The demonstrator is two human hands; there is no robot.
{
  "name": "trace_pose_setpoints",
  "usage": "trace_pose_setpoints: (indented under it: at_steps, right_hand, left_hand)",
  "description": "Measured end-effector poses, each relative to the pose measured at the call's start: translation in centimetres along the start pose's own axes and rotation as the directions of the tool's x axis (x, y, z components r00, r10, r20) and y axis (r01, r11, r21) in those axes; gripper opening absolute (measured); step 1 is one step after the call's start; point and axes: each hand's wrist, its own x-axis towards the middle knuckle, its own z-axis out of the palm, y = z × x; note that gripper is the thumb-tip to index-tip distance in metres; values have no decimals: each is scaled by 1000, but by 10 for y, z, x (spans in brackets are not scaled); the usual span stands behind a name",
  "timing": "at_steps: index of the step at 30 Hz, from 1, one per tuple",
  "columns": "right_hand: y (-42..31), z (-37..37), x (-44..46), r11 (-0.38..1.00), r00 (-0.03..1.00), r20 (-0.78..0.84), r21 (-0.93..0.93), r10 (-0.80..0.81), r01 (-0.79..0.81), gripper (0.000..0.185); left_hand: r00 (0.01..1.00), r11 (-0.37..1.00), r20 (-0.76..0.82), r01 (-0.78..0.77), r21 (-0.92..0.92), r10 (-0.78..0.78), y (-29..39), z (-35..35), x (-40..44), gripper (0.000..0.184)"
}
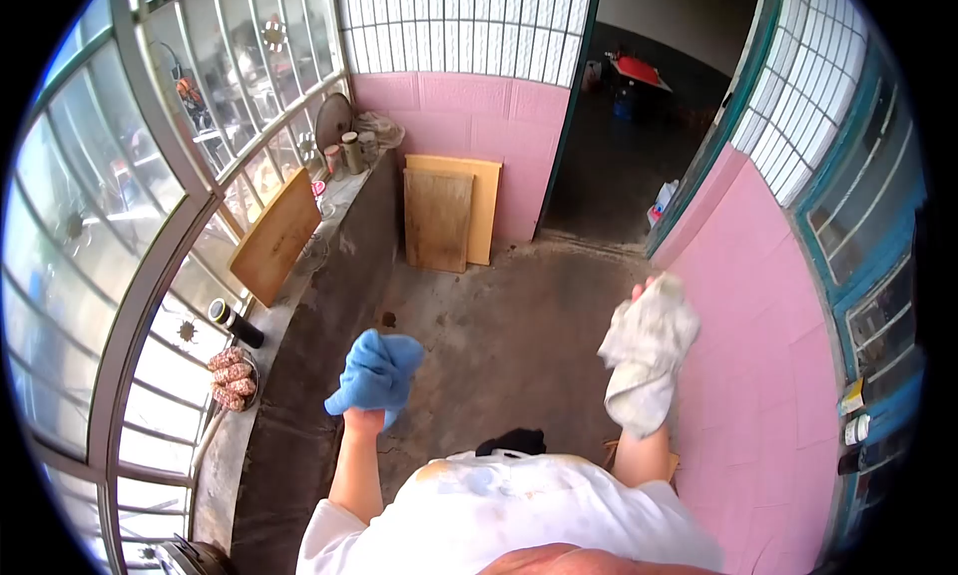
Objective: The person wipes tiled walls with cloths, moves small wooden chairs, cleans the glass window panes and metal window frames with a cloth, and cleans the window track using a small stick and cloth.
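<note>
A crumpled blue cloth (371, 373) is bunched in my left hand (365, 417), which is held out in front of the body. The cloth covers most of that hand's fingers. Out to the right, a stained off-white rag (651, 350) hangs over my right hand (639, 289). A few fingertips show at the rag's upper edge, and the rest of the hand lies beneath the fabric. Both hands are in the air, well apart, with the floor below.
Along the left ledge stand a plate of corn cobs (234, 379), a dark thermos bottle (238, 323), a leaning wooden board (274, 238) and jars (352, 153). More boards (439, 221) lean by the pink wall (758, 355). An open doorway (649, 126) is ahead.
</note>
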Motion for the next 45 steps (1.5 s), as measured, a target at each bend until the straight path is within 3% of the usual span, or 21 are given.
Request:
trace_pose_setpoints:
  at_steps: [2, 7, 10, 12, 16, 19, 20, 21, 22, 23, 24, 26, 27, 28, 30, 32, 36, 40, 41, 43, 45]
  right_hand:
    - [-5, -3, -15, 923, 941, 326, 382, -96, -38, 42]
    - [96, 0, 123, 929, 733, 657, 136, 175, -344, 24]
    - [105, 39, 183, 921, 707, 677, 113, 203, -372, 23]
    - [92, 86, 239, 937, 696, 700, 114, 160, -330, 23]
    - [31, 208, 347, 983, 637, 768, 156, -58, -100, 25]
    - [-24, 299, 410, 961, 515, 811, 248, -277, 126, 28]
    - [-33, 322, 430, 939, 458, 828, 341, -324, 47, 29]
    - [-45, 344, 450, 683, 418, 855, 503, -306, -529, 22]
    - [-47, 362, 466, 142, 362, 880, 418, -308, -897, 15]
    - [-44, 376, 481, -458, 304, 892, 128, -335, -880, 11]
    - [-57, 399, 455, -783, 376, 859, -45, -348, -621, 6]
    - [-53, 418, 502, -768, 353, 809, -177, -469, -615, 6]
    - [-64, 434, 510, -917, 612, 712, -116, -344, -380, 6]
    - [-68, 445, 525, -916, 644, 651, -269, -401, -299, 6]
    - [-68, 469, 560, -697, 407, 606, -707, -684, -120, 9]
    - [-67, 506, 595, -482, 177, 508, -859, -843, 172, 15]
    - [-29, 601, 669, -382, 3, 458, -747, -889, 543, 26]
    - [82, 645, 719, -423, 110, 754, -476, -648, 771, 39]
    - [105, 644, 729, -548, -14, 858, -316, -513, 774, 42]
    - [107, 647, 738, -890, -575, 801, 126, -169, 438, 41]
    - [83, 665, 755, -845, -642, 756, 252, -132, 471, 40]
  left_hand:
    - [997, 996, 44, -71, 60, 69, -8, -9, 30, 21]
    - [909, 993, -402, 96, -65, -114, -32, 19, 118, 34]
    - [997, 991, -17, -79, 111, 81, -78, -22, 177, 40]
    - [940, 999, -338, 43, -29, -50, -89, -11, 216, 25]
    - [866, 997, -498, -11, -79, -30, -124, -21, 288, 23]
    - [925, 985, -348, -118, 127, 156, -134, -19, 346, 24]
    - [927, 978, -329, -134, 158, 180, -134, -16, 367, 26]
    - [929, 970, -309, -151, 189, 205, -134, -13, 389, 27]
    - [968, 985, -218, -98, 141, 127, -137, -24, 403, 29]
    - [991, 994, -125, -29, 108, 43, -141, -41, 413, 31]
    - [980, 994, -197, -19, 106, 40, -169, -80, 425, 35]
    - [978, 993, -205, -3, 121, 28, -181, -100, 457, 29]
    - [976, 994, -215, 2, 112, 22, -188, -103, 476, 26]
    - [974, 995, -226, 7, 103, 16, -195, -105, 494, 24]
    - [888, 794, 223, -460, 398, 403, -196, -114, 542, 23]
    - [891, 809, 264, -449, 380, 370, -207, -122, 581, 30]
    - [897, 872, 274, -415, 258, 346, -224, -113, 652, 24]
    - [806, 814, 331, -560, 154, 491, -242, -81, 724, 20]
    - [808, 816, 326, -558, 155, 491, -251, -83, 734, 19]
    - [812, 818, 317, -553, 155, 489, -266, -84, 755, 20]
    - [921, 877, 162, -387, 285, 354, -261, -66, 763, 18]
